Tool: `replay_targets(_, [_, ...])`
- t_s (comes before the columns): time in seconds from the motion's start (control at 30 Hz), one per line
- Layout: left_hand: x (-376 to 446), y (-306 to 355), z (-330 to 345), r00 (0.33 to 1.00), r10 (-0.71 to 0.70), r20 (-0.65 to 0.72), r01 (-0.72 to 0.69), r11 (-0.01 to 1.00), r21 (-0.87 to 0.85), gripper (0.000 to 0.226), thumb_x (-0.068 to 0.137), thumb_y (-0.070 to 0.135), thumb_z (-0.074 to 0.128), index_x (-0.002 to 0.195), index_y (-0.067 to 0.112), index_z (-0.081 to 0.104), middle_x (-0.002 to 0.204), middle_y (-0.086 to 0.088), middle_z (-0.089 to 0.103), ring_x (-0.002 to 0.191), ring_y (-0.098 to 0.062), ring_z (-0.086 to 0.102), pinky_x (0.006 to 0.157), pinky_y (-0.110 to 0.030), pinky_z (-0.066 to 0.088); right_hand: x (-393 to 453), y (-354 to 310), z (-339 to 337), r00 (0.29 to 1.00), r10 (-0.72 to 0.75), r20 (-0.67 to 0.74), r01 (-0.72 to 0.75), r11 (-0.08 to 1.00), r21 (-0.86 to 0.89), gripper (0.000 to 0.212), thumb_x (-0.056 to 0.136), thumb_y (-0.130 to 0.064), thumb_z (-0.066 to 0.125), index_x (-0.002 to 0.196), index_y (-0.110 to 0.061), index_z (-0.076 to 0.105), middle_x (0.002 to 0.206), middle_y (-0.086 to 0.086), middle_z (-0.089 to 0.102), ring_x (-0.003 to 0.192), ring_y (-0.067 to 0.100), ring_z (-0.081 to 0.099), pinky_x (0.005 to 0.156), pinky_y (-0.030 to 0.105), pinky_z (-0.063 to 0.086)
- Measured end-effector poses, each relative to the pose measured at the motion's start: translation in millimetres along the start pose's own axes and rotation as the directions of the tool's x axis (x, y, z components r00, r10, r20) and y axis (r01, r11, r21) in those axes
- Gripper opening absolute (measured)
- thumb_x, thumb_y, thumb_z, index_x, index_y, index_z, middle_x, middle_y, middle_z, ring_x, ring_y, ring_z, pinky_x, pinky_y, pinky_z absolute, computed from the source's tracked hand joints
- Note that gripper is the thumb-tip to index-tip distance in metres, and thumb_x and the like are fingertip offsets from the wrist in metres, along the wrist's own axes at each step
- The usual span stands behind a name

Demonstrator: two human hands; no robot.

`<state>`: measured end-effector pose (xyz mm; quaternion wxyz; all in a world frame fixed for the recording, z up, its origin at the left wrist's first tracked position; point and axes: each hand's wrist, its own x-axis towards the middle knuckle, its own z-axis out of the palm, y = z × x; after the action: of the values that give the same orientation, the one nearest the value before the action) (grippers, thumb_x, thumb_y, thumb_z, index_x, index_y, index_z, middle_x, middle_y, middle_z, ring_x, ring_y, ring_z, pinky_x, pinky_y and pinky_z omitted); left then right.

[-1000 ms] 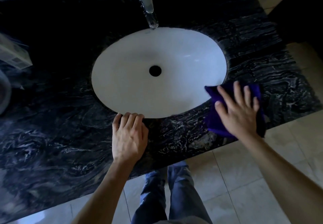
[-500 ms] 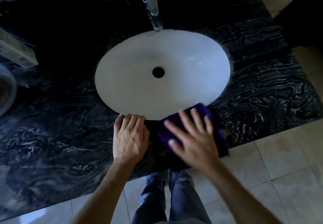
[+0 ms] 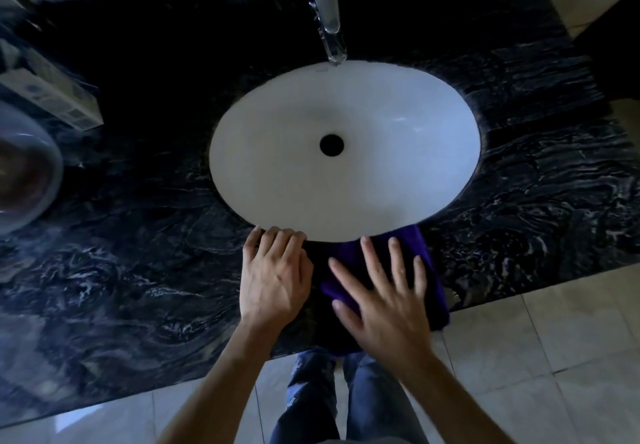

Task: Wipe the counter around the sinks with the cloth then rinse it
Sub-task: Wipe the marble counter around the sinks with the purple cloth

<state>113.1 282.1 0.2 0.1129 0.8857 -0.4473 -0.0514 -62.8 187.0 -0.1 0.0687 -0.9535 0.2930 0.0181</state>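
The dark marbled table [image 3: 145,270] fills most of my view, its pale veins running in swirls to the front edge, where tiled floor [image 3: 554,357] shows below. Set into it is the white oval sink [image 3: 346,152], with a dark drain hole [image 3: 331,145] at its middle and a chrome faucet [image 3: 327,10] reaching over its far rim. At the far left edge sits a rounded, blurred bowl-like shape [image 3: 24,173] that I cannot identify, and behind it a pale box [image 3: 45,93] lying at a slant. The purple cloth [image 3: 420,263] lies flat on the table just in front of the sink's near rim, one corner reaching the rim and its near edge at the table's front lip. My right hand [image 3: 384,301] is spread flat on top of it, fingers apart, pressing down rather than gripping. My left hand [image 3: 273,277] rests palm down on the bare table just beside the cloth, fingers together, their tips at the sink's edge. Between my forearms my jeans [image 3: 311,402] show above the floor.
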Motion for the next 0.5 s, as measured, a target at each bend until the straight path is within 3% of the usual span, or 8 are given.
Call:
replay_targets(0.07, [0.1,-1.5,0.0,1.000,0.005,-0.002,-0.005,1.000,-0.004,0.028,0.097,0.026,0.045,0.114,0.018,0.065,0.111,0.001,0.067,0.110,-0.025,0.059,0.115,-0.047,0.031,11.4,39.6,-3.2,0.999,-0.045,-0.003,0.045,0.999,-0.019,0.061,0.092,-0.063,0.047,0.151,-0.051,0.035,0.167,0.002,0.029,0.153,0.039,0.026,0.119,0.064,0.021])
replay_targets(0.1, [-0.2,-2.3,0.4,1.000,0.001,-0.002,-0.001,1.000,-0.004,0.028,0.097,0.026,0.045,0.114,0.018,0.065,0.111,0.001,0.067,0.110,-0.024,0.058,0.115,-0.047,0.031,21.5,65.5,-4.9,1.000,0.005,-0.006,-0.006,0.999,-0.048,0.060,0.093,-0.063,0.045,0.152,-0.051,0.036,0.167,0.003,0.030,0.152,0.039,0.027,0.119,0.063,0.022])
replay_targets(0.27, [0.8,-0.2,3.1,1.000,-0.012,-0.017,0.012,1.000,-0.005,0.026,0.097,0.026,0.045,0.112,0.018,0.065,0.109,0.001,0.067,0.109,-0.025,0.058,0.115,-0.047,0.031,67.6,163.2,-22.8,0.903,0.430,-0.019,-0.431,0.902,-0.038,0.063,0.093,-0.066,0.027,0.152,-0.046,0.036,0.170,0.006,0.019,0.154,0.040,0.017,0.118,0.067,0.018])
replay_targets(0.37, [1.2,2.5,3.7,0.999,-0.036,-0.019,0.036,0.999,-0.019,0.025,0.096,0.024,0.046,0.110,0.016,0.065,0.106,0.000,0.067,0.109,-0.026,0.058,0.114,-0.048,0.031,61.6,118.5,-18.3,0.858,0.513,-0.011,-0.513,0.858,0.006,0.062,0.092,-0.064,0.032,0.151,-0.046,0.038,0.170,0.011,0.017,0.153,0.046,0.013,0.116,0.072,0.015])
replay_targets(0.5, [1.8,2.1,2.8,0.999,-0.031,-0.027,0.030,0.999,-0.021,0.026,0.094,0.024,0.048,0.110,0.015,0.067,0.105,-0.001,0.069,0.107,-0.027,0.059,0.113,-0.048,0.033,11.8,4.3,0.2,0.972,0.234,-0.024,-0.235,0.972,-0.025,0.059,0.094,-0.059,0.045,0.151,-0.049,0.038,0.167,0.012,0.026,0.153,0.048,0.017,0.118,0.069,0.014])
